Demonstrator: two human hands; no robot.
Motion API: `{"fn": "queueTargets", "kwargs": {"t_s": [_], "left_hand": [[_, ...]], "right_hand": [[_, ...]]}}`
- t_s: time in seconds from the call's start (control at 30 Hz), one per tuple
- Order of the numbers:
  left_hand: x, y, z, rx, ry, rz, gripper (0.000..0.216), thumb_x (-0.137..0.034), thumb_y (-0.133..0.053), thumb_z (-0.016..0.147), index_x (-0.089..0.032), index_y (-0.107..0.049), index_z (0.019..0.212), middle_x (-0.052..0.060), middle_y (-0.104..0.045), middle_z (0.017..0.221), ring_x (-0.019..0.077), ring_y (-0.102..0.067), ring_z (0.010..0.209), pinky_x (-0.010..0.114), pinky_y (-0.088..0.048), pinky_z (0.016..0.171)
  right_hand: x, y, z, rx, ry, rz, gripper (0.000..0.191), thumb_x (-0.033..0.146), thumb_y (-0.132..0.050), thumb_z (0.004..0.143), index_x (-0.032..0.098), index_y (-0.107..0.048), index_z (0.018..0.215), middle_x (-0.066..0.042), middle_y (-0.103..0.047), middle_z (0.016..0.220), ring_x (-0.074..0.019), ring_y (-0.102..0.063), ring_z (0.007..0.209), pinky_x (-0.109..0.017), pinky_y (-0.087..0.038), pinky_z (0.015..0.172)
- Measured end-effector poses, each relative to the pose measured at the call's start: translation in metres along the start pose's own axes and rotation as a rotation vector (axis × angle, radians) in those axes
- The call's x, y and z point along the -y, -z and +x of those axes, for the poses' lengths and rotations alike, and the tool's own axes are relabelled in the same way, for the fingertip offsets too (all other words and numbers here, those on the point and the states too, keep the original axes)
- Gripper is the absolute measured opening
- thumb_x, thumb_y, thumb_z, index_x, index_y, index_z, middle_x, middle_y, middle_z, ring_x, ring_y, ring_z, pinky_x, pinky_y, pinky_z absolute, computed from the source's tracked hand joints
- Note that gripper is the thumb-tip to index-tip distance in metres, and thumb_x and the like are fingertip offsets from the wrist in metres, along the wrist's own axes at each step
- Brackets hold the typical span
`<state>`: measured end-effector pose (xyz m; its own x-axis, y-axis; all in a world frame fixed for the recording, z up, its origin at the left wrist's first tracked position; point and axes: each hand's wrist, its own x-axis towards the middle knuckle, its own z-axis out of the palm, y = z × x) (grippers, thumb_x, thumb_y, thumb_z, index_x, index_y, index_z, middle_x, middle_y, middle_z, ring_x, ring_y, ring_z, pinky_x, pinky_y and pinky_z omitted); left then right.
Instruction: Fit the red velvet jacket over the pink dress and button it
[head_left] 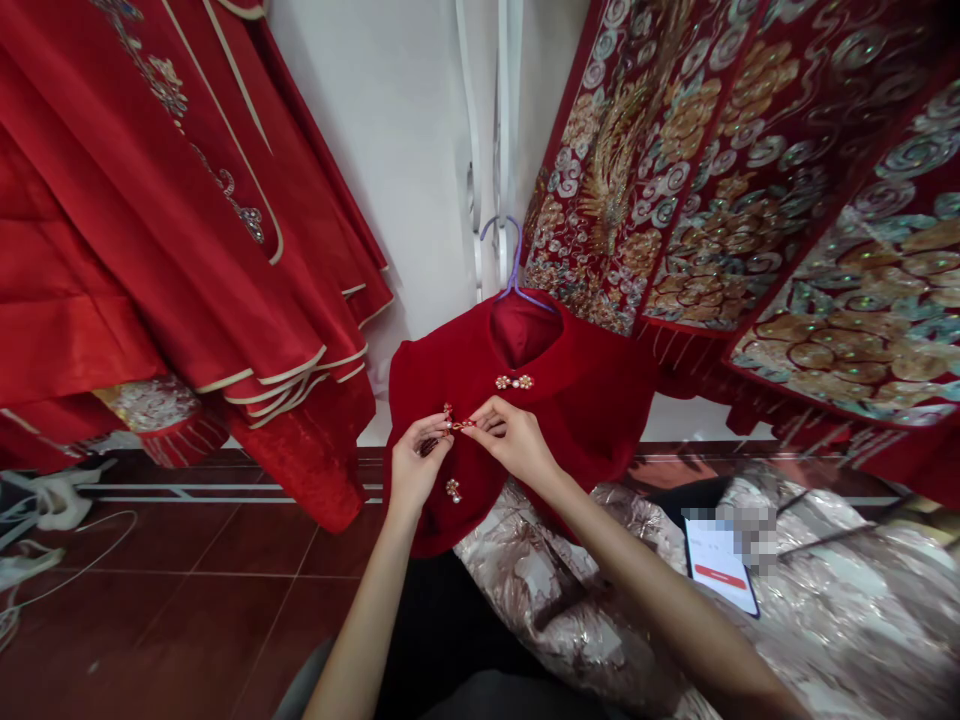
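Observation:
A dark red velvet garment (592,390), cape-like in shape, hangs in front of me on a purple hanger (517,265). Over its front, the fingers of my left hand (417,464) are pinched at one side of a small gold-and-pearl frog fastener (459,427). My right hand (519,440) pinches the other side with thumb and forefinger. Fingertips cover much of this piece, so I cannot tell whether its halves are joined. Near the neckline sits a pearl-and-flower fastener (514,382). A separate pearl ornament (454,490) shows lower on the velvet, below my left fingers.
Red garments with pale piping (300,300) hang at the left, and richly embroidered red garments (697,180) at the right. Shiny patterned fabric (540,600) lies across my lap, with a lit phone (721,565) on it. White shoes (60,500) and a thin cable are on the tiled floor (195,620).

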<state>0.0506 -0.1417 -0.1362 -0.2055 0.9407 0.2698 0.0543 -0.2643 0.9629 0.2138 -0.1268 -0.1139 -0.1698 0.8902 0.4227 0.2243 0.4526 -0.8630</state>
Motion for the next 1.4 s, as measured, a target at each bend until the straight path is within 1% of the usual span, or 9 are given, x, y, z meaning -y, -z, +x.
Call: {"fn": "queueTargets", "kwargs": {"t_s": [0.23, 0.47, 0.77, 1.0, 1.13, 1.2, 1.27, 1.33, 1.4], "left_hand": [[-0.003, -0.001, 0.000, 0.014, 0.018, -0.031, 0.029, -0.020, -0.072, 0.066, -0.015, -0.070, 0.095, 0.009, -0.072, 0.098, 0.0188, -0.066, 0.091, 0.037, -0.047, 0.094], [-0.006, 0.000, 0.000, 0.005, 0.015, -0.032, 0.027, -0.022, -0.073, 0.067, -0.014, -0.071, 0.093, 0.009, -0.073, 0.095, 0.0192, -0.067, 0.090, 0.038, -0.048, 0.093], [-0.009, -0.005, 0.002, -0.029, -0.041, 0.042, 0.025, -0.027, -0.073, 0.069, -0.014, -0.072, 0.091, 0.008, -0.073, 0.087, 0.0180, -0.067, 0.082, 0.034, -0.051, 0.085], [-0.009, -0.004, 0.005, -0.046, -0.032, 0.064, 0.022, -0.029, -0.072, 0.070, -0.015, -0.074, 0.087, 0.008, -0.074, 0.088, 0.0192, -0.068, 0.080, 0.033, -0.053, 0.080], [-0.011, 0.000, 0.010, 0.036, -0.058, 0.085, 0.022, -0.032, -0.073, 0.070, -0.016, -0.073, 0.084, 0.007, -0.074, 0.086, 0.0195, -0.068, 0.079, 0.034, -0.055, 0.079], [-0.012, 0.005, 0.009, 0.107, -0.042, 0.051, 0.027, -0.034, -0.073, 0.071, -0.016, -0.072, 0.089, 0.008, -0.074, 0.091, 0.0201, -0.069, 0.082, 0.036, -0.054, 0.084], [-0.011, 0.012, 0.002, 0.125, -0.011, -0.002, 0.035, -0.036, -0.071, 0.073, -0.015, -0.070, 0.101, 0.010, -0.073, 0.100, 0.0207, -0.069, 0.088, 0.039, -0.052, 0.090], [-0.007, 0.020, -0.014, 0.069, 0.017, -0.028, 0.040, -0.038, -0.070, 0.075, -0.016, -0.068, 0.108, 0.011, -0.072, 0.103, 0.0209, -0.069, 0.090, 0.039, -0.052, 0.091], [0.001, 0.026, -0.034, -0.002, 0.066, 0.001, 0.036, -0.040, -0.069, 0.075, -0.015, -0.069, 0.102, 0.009, -0.073, 0.095, 0.0208, -0.069, 0.085, 0.036, -0.057, 0.080]], "right_hand": [[0.000, -0.006, 0.008, -0.018, 0.063, -0.059, 0.007, 0.025, -0.064, 0.078, 0.020, -0.061, 0.080, 0.000, -0.069, 0.078, -0.0137, -0.065, 0.073, -0.026, -0.052, 0.072], [0.001, -0.004, 0.001, -0.027, 0.022, 0.019, 0.014, 0.032, -0.066, 0.078, 0.020, -0.063, 0.084, -0.002, -0.069, 0.079, -0.0152, -0.066, 0.074, -0.026, -0.054, 0.067], [0.002, -0.008, 0.007, -0.047, 0.044, 0.000, 0.012, 0.031, -0.063, 0.079, 0.020, -0.063, 0.084, -0.002, -0.068, 0.079, -0.0143, -0.066, 0.072, -0.024, -0.056, 0.063], [0.003, -0.011, 0.006, -0.098, 0.050, -0.023, 0.012, 0.031, -0.063, 0.079, 0.019, -0.064, 0.081, -0.002, -0.068, 0.076, -0.0151, -0.066, 0.070, -0.026, -0.056, 0.062], [0.004, -0.013, 0.007, -0.118, 0.037, -0.039, 0.011, 0.030, -0.062, 0.080, 0.019, -0.065, 0.082, -0.003, -0.070, 0.076, -0.0160, -0.067, 0.071, -0.027, -0.057, 0.064], [0.003, -0.007, 0.008, -0.068, 0.022, -0.058, 0.010, 0.026, -0.060, 0.081, 0.020, -0.066, 0.085, -0.003, -0.072, 0.080, -0.0171, -0.069, 0.074, -0.030, -0.058, 0.069], [0.001, 0.006, 0.007, 0.046, -0.014, -0.070, 0.014, 0.019, -0.057, 0.082, 0.021, -0.069, 0.088, -0.004, -0.074, 0.088, -0.0184, -0.071, 0.078, -0.034, -0.058, 0.076], [-0.003, 0.024, -0.001, 0.150, -0.073, -0.081, 0.021, 0.013, -0.053, 0.081, 0.022, -0.071, 0.090, -0.004, -0.075, 0.092, -0.0193, -0.072, 0.078, -0.036, -0.059, 0.077], [-0.008, 0.041, -0.014, 0.210, -0.130, -0.119, 0.023, 0.013, -0.053, 0.081, 0.022, -0.073, 0.087, -0.003, -0.075, 0.085, -0.0198, -0.072, 0.071, -0.035, -0.059, 0.068]]}}
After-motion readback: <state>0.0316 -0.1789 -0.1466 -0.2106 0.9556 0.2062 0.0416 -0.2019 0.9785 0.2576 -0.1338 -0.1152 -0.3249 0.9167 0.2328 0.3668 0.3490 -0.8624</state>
